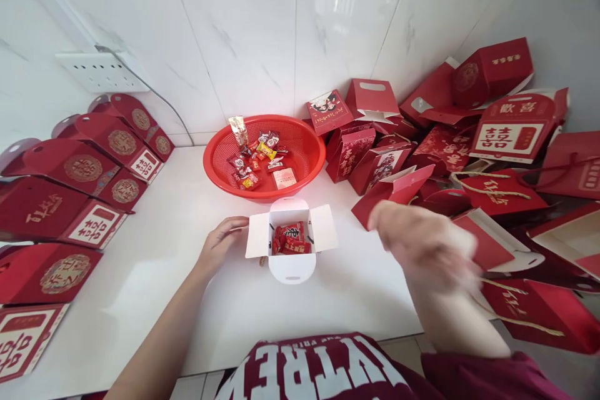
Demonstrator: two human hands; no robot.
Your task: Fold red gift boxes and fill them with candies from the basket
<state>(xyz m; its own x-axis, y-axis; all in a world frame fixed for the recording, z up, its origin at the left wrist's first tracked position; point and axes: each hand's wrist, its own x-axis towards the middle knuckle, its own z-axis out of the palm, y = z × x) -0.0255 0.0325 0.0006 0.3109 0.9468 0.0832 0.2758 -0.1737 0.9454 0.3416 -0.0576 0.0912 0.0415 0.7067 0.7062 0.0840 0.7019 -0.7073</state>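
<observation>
A small gift box stands with its flaps spread, white inside, in front of the red basket. Red-wrapped candies lie in it. My left hand is at the box's left flap, fingers stretched out and partly hidden by the flap; whether it touches the box's wall is hidden. My right hand is in the air to the right of the box, near the pile of red boxes. Motion smears its fingers, and nothing can be made out in them.
The red plastic basket holds assorted wrapped candies and a small pink packet. Red gift boxes are lined up at the left. More red boxes are heaped at the right, some with cord handles. Behind is a tiled wall with a socket strip.
</observation>
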